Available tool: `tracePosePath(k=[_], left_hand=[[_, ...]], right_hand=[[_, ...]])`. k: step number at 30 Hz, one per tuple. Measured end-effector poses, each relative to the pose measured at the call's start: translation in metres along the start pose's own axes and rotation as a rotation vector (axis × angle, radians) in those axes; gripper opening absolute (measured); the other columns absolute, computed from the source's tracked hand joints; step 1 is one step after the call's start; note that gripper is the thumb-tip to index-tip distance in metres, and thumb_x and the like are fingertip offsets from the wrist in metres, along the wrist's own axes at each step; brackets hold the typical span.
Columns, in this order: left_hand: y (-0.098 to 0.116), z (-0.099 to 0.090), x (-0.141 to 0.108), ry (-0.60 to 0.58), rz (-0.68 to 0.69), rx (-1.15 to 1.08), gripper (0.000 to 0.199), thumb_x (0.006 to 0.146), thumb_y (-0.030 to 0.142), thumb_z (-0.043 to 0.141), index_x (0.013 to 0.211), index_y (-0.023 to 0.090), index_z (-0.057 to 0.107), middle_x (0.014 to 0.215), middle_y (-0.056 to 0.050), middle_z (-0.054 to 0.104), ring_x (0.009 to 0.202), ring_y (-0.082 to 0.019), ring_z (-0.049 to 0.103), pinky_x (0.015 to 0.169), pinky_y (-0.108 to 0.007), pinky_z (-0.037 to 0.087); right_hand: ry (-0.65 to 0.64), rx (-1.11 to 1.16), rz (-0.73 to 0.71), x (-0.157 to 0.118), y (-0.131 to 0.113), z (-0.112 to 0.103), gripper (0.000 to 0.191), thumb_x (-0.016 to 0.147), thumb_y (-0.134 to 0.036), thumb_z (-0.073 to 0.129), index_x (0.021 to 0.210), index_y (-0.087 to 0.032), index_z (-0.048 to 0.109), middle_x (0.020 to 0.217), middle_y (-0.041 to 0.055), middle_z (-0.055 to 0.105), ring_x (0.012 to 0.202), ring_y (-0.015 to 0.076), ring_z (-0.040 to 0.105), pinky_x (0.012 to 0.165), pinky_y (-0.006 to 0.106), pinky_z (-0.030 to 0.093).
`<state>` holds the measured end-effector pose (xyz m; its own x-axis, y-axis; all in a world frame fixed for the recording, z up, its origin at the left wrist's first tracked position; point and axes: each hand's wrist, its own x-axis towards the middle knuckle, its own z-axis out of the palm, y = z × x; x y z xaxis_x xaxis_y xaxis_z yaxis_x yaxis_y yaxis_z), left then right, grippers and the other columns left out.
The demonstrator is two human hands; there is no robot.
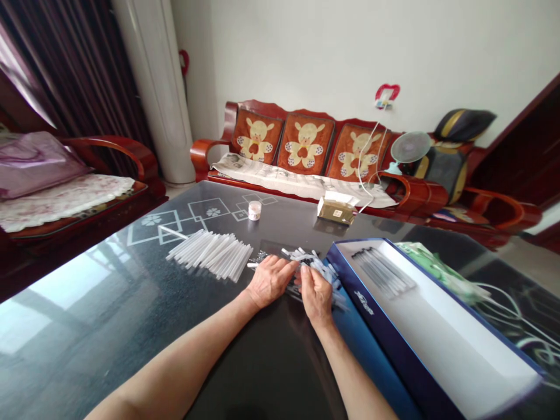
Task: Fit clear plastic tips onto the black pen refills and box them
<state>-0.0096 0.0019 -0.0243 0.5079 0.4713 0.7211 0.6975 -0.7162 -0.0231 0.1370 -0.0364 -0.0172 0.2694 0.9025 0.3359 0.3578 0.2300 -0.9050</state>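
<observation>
My left hand (272, 281) and my right hand (317, 295) meet above the dark table, fingers closed and fingertips almost touching. Whatever they pinch is too small and blurred to make out. Just beyond and beside them lies a loose heap of small white and pale blue plastic pieces (315, 260), partly hidden by the hands. To the left, a pile of translucent white tubes (210, 254) is spread side by side. On the right stands a long blue box (431, 312) with a white inside, holding several clear tubes with dark ends (385, 273) at its far end.
A small white jar (254, 210) and a tissue box (336, 210) stand farther back on the table (131, 326). Green plastic packaging (441, 269) and white cable (503, 300) lie right of the blue box. A wooden sofa (306, 143) is behind the table.
</observation>
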Motion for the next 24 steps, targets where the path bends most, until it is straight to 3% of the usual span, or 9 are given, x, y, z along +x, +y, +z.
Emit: tracePosePath(k=[4, 8, 12, 15, 18, 21, 24], left_hand=[[0.0, -0.004, 0.001, 0.031, -0.026, 0.033, 0.023, 0.096, 0.031, 0.044, 0.103, 0.021, 0.064, 0.078, -0.003, 0.062, 0.071, -0.016, 0.051, 0.068, -0.03, 0.039], [-0.001, -0.006, 0.002, 0.044, -0.034, 0.085, 0.024, 0.096, 0.035, 0.046, 0.096, 0.022, 0.066, 0.074, -0.002, 0.059, 0.068, -0.016, 0.049, 0.067, -0.031, 0.036], [-0.002, -0.007, 0.001, 0.018, -0.05, 0.109, 0.026, 0.096, 0.037, 0.045, 0.095, 0.021, 0.066, 0.07, -0.002, 0.056, 0.066, -0.016, 0.047, 0.065, -0.032, 0.034], [-0.003, -0.007, 0.0, -0.006, -0.065, 0.112, 0.028, 0.096, 0.037, 0.043, 0.096, 0.021, 0.065, 0.071, -0.003, 0.055, 0.066, -0.016, 0.047, 0.066, -0.032, 0.034], [-0.004, -0.007, -0.001, -0.013, -0.075, 0.11, 0.029, 0.096, 0.037, 0.041, 0.095, 0.021, 0.065, 0.071, -0.003, 0.055, 0.066, -0.016, 0.047, 0.066, -0.032, 0.034], [-0.004, -0.007, -0.001, -0.025, -0.073, 0.101, 0.029, 0.096, 0.037, 0.041, 0.094, 0.021, 0.065, 0.071, -0.003, 0.055, 0.066, -0.016, 0.047, 0.066, -0.032, 0.034], [-0.003, -0.007, 0.0, -0.036, -0.069, 0.1, 0.029, 0.096, 0.037, 0.041, 0.092, 0.021, 0.065, 0.07, -0.003, 0.054, 0.067, -0.016, 0.047, 0.066, -0.032, 0.034]], right_hand=[[-0.049, 0.114, 0.099, 0.001, 0.004, 0.005, 0.038, 0.081, -0.054, 0.055, 0.087, -0.019, 0.069, 0.076, 0.0084, 0.071, 0.065, 0.0217, 0.067, 0.051, 0.031, 0.053], [-0.049, 0.259, 0.23, 0.007, 0.01, 0.007, 0.035, 0.073, -0.053, 0.065, 0.084, -0.02, 0.069, 0.072, 0.0058, 0.071, 0.062, 0.0203, 0.065, 0.049, 0.029, 0.052], [-0.085, 0.378, 0.248, 0.009, 0.012, 0.007, 0.031, 0.07, -0.048, 0.07, 0.085, -0.021, 0.07, 0.075, 0.0042, 0.071, 0.069, 0.0211, 0.066, 0.053, 0.03, 0.053], [-0.141, 0.427, 0.226, 0.009, 0.012, 0.005, 0.033, 0.07, -0.045, 0.072, 0.094, -0.022, 0.07, 0.088, 0.0044, 0.072, 0.08, 0.0233, 0.068, 0.055, 0.03, 0.054], [-0.146, 0.406, 0.228, 0.009, 0.012, 0.004, 0.037, 0.073, -0.049, 0.068, 0.099, -0.022, 0.068, 0.089, 0.0063, 0.071, 0.077, 0.0237, 0.068, 0.047, 0.028, 0.05], [-0.108, 0.312, 0.251, 0.009, 0.011, 0.005, 0.036, 0.076, -0.054, 0.063, 0.088, -0.021, 0.068, 0.078, 0.0066, 0.071, 0.064, 0.0217, 0.065, 0.041, 0.028, 0.045], [-0.117, 0.272, 0.237, 0.01, 0.01, 0.004, 0.032, 0.076, -0.052, 0.064, 0.085, -0.022, 0.068, 0.076, 0.0056, 0.071, 0.063, 0.0212, 0.065, 0.043, 0.029, 0.046]])
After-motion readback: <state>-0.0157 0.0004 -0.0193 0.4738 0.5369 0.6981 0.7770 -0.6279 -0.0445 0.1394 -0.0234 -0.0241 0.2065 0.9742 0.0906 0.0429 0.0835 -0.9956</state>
